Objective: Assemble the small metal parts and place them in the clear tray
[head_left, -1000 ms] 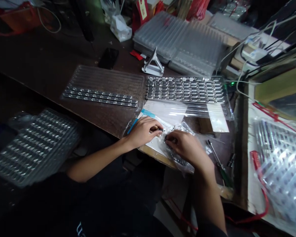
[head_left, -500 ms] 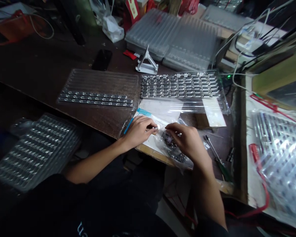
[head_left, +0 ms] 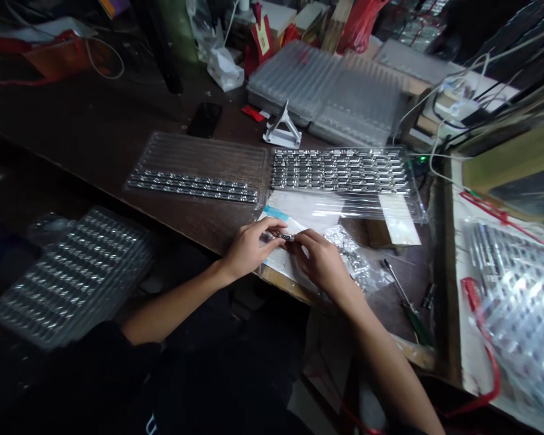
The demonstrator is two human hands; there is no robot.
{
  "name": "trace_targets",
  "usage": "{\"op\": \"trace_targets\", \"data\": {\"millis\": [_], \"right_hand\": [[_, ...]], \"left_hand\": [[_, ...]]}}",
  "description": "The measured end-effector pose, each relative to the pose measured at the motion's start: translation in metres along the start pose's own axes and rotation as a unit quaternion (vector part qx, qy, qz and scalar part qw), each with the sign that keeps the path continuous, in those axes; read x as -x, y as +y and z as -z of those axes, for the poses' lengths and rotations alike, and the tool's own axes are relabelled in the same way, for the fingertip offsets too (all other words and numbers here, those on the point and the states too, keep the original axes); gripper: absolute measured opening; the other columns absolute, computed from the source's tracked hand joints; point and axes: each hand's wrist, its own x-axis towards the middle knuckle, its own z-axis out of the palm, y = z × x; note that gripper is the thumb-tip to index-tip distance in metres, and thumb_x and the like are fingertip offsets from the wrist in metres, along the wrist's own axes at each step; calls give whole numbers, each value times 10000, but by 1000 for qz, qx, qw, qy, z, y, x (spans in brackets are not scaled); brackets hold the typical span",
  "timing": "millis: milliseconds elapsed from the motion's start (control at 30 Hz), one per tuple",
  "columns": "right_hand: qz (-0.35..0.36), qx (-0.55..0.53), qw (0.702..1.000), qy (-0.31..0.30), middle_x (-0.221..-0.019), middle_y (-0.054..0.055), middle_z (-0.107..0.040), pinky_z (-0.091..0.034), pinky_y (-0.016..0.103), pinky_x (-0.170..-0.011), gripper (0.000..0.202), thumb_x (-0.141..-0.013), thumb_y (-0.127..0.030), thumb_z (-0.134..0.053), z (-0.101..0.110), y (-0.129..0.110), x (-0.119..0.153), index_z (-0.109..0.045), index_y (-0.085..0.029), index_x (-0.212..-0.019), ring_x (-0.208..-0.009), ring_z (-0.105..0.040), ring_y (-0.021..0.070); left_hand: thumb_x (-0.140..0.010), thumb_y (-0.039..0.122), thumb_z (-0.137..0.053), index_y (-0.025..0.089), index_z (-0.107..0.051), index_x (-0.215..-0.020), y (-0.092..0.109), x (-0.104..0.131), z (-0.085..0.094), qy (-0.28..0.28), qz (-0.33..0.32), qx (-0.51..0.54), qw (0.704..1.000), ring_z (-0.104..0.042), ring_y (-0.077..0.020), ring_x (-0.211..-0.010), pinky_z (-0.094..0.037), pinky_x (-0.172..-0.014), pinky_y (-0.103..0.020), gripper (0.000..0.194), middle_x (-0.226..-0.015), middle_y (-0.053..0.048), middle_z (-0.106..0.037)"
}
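Note:
Between my two hands is a small metallic part (head_left: 286, 237) with dark marks, over a white sheet at the table's front edge. My left hand (head_left: 255, 244) pinches its left end between thumb and fingers. At its right end, the fingers of my right hand (head_left: 320, 257) are closed together on it. Clear plastic bags of small metal pieces (head_left: 351, 254) lie just right of my right hand. Behind the hands, a clear tray (head_left: 199, 151) has a few rows of metal parts, and beside it another tray (head_left: 340, 171) carries several filled rows.
A screwdriver (head_left: 401, 290) lies at the right. Behind the trays are a phone (head_left: 204, 119), a metal stand (head_left: 283, 128) and stacked clear trays (head_left: 294, 75). Filled trays (head_left: 72, 272) are stacked at the lower left, with wrapped trays (head_left: 521, 290) at the far right.
My right hand has moved left from the bag to meet my left hand at the small part. The view has shifted slightly, so the scene sits lower and farther right.

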Motion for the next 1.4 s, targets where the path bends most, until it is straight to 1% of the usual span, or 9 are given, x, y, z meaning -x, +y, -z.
{"op": "trace_targets", "data": {"millis": [133, 267, 400, 533, 767, 900, 1033, 1167, 1400], "right_hand": [[26, 85, 996, -32, -980, 87, -699, -437, 277, -717, 245, -961, -174, -478, 0, -8, 0, -699, -188, -1067, -825, -622, 197], [26, 85, 995, -54, -961, 60, -698, -444, 274, -691, 326, -929, -99, -465, 5, -9, -1, -710, -233, -1097, -815, -635, 198], [30, 42, 999, -2, -1058, 90, -707, -486, 306, -738, 349, -942, -142, -461, 10, -2, 1, -662, -223, -1216, -879, -660, 218], [31, -5, 999, 44, -1090, 116, -703, -505, 347, -819, 296, -962, -209, -463, 17, 5, 5, -668, -184, -1175, -941, -663, 237], [22, -24, 999, 20, -1037, 92, -711, -489, 324, -795, 250, -962, -210, -481, 37, 5, 13, -702, -186, -1078, -922, -659, 218], [-14, 38, 998, -39, -937, 67, -724, -459, 309, -708, 182, -925, -221, -562, 48, 10, 22, -734, -205, -982, -827, -667, 218], [-42, 68, 994, -73, -931, 74, -738, -429, 297, -661, 135, -848, -203, -662, 50, 13, 29, -744, -220, -953, -814, -674, 227], [-48, 78, 991, -98, -862, 76, -741, -382, 289, -596, 151, -850, -116, -601, 47, 9, 30, -720, -208, -832, -744, -670, 216], [-44, 59, 992, -106, -900, 69, -723, -395, 275, -612, 203, -852, -86, -543, 48, 9, 29, -705, -205, -885, -754, -659, 194]], "left_hand": [[-875, 206, -670, 195, -659, -1091, -4, -2, 16, -8, -3, -32, 999, -694, -156, -906, -554, -849, -279, 216, -1024, -42, -736], [-896, 207, -619, 199, -697, -997, -13, -27, 43, -1, -15, -97, 995, -690, -168, -911, -541, -855, -298, 128, -1003, -44, -740], [-886, 232, -616, 193, -701, -979, -31, -69, 66, 26, -4, -160, 987, -697, -182, -911, -527, -874, -315, 133, -992, -45, -752], [-866, 260, -634, 201, -709, -929, -47, -99, 73, 2, 11, -220, 975, -697, -198, -899, -500, -909, -356, 115, -942, -45, -759], [-842, 302, -645, 245, -741, -833, -55, -104, 83, -76, 10, -345, 935, -633, -240, -997, -405, -976, -416, 112, -1007, -36, -745], [-842, 327, -628, 250, -745, -839, -47, -107, 91, -106, 14, -410, 906, -625, -261, -1004, -376, -974, -427, 141, -1024, -49, -741], [-862, 330, -600, 248, -743, -887, -30, -116, 81, -133, -4, -429, 894, -623, -267, -1031, -363, -980, -429, 167, -1062, -45, -739], [-865, 322, -612, 254, -740, -923, -15, -128, 53, -133, -41, -407, 903, -616, -268, -1026, -363, -979, -426, 156, -1068, -40, -729], [-789, 270, -718, 218, -721, -786, -19, -143, 25, -125, -34, -441, 888, -589, -287, -969, -404, -916, -418, 52, -926, -70, -698]]}}
